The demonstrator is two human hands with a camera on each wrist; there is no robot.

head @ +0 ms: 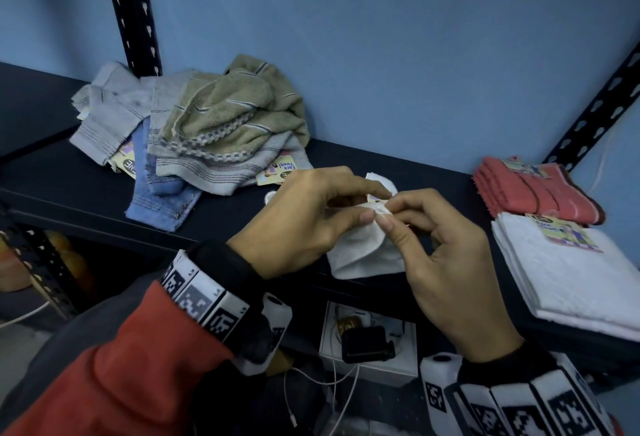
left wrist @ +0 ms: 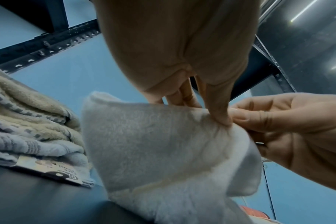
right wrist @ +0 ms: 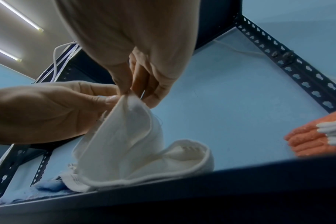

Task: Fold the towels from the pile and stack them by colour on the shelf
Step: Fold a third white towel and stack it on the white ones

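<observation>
A small white towel [head: 363,255] hangs crumpled over the dark shelf [head: 346,161], its lower part resting on the board. My left hand [head: 308,217] and right hand [head: 446,259] meet above it, and both pinch the same top edge of the white towel [left wrist: 163,144] between thumb and fingers. From the right wrist the white towel [right wrist: 128,145] droops from the pinch down to the shelf edge. The unfolded pile [head: 194,127] of grey, beige and blue towels lies at the back left.
At the right end of the shelf lie folded red towels [head: 533,193] and, in front of them, folded white towels [head: 571,276] with a paper label. Slotted black uprights [head: 135,12] frame the shelf. A box with cables [head: 367,342] sits on the lower level.
</observation>
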